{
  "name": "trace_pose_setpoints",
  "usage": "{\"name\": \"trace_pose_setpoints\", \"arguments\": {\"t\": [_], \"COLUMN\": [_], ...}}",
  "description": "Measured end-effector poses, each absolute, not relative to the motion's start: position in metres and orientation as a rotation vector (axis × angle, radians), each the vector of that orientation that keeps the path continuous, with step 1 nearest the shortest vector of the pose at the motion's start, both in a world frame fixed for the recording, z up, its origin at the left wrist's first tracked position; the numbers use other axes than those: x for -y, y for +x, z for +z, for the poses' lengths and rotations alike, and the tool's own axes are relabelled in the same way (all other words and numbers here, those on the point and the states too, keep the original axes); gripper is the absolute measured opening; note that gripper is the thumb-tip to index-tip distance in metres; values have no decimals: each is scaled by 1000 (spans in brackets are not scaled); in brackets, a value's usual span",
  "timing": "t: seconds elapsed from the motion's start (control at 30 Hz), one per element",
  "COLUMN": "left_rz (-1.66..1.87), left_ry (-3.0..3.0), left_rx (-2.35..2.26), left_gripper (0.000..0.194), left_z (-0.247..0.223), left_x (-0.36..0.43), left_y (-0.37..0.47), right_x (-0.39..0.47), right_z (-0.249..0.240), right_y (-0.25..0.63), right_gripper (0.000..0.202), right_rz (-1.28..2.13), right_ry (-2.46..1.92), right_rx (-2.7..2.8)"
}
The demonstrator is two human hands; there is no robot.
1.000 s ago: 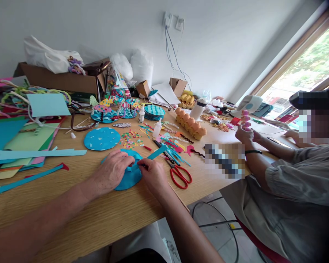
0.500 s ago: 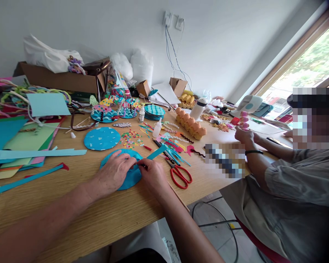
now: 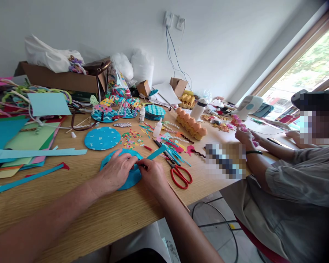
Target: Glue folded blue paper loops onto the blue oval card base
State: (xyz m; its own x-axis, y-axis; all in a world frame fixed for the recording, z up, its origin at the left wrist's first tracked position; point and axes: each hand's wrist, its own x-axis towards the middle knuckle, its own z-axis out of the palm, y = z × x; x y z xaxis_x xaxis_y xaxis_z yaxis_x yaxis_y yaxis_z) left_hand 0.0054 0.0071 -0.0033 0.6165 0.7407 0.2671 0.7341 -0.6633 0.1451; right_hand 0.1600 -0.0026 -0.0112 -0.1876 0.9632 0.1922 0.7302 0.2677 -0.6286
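A blue paper disc lies on the table under both my hands. My left hand rests over the disc, its thumb and forefinger pinched at the disc's right part. Beside it my right hand is closed on a blue paper strip, whose free end sticks out up and to the right. The fingertips of the two hands almost meet, and what lies between them is too small to make out. Another blue disc with pale bits is just behind. Red-handled scissors lie right of my right hand.
Small confetti, a glue bottle and an egg carton stand beyond my hands. Coloured paper sheets are at the left. A person's hand works with pink pieces at the right. A thin stick lies at the table's edge.
My hands have barely moved on the disc. At the right, the other person's pink piece has been lowered, and that person's far hand has shifted.
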Motion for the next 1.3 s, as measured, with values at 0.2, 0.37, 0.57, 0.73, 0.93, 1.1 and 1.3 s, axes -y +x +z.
{"name": "trace_pose_setpoints", "arguments": {"t": [0.2,0.37,0.57,0.73,0.93,1.1,1.3], "left_rz": [458,346,282,347,336,345,344], "left_ry": [2795,2838,2931,2853,2832,2840,2846], "left_rx": [-1310,-1320,-1305,-1294,-1301,-1275,-1293], "left_gripper": [28,29,30,31,28,17,15], "left_z": [-3,-2,-7,-7,-1,-1,-3], "left_x": [-7,-6,-6,-6,-5,-6,-9], "left_y": [6,6,5,3,5,6,6], "right_x": [2,2,4,3,6,6,-5], "right_z": [-10,-8,-5,-4,-2,-5,-23], "right_y": [159,157,161,174,186,188,182], "right_gripper": [28,25,25,30,21,17,17], "right_rz": [544,569,563,449,292,507,900], "right_ry": [-1572,-1596,-1626,-1609,-1516,-1465,-1440], "right_rx": [1978,1967,1978,2034,2079,1889,1578]}}
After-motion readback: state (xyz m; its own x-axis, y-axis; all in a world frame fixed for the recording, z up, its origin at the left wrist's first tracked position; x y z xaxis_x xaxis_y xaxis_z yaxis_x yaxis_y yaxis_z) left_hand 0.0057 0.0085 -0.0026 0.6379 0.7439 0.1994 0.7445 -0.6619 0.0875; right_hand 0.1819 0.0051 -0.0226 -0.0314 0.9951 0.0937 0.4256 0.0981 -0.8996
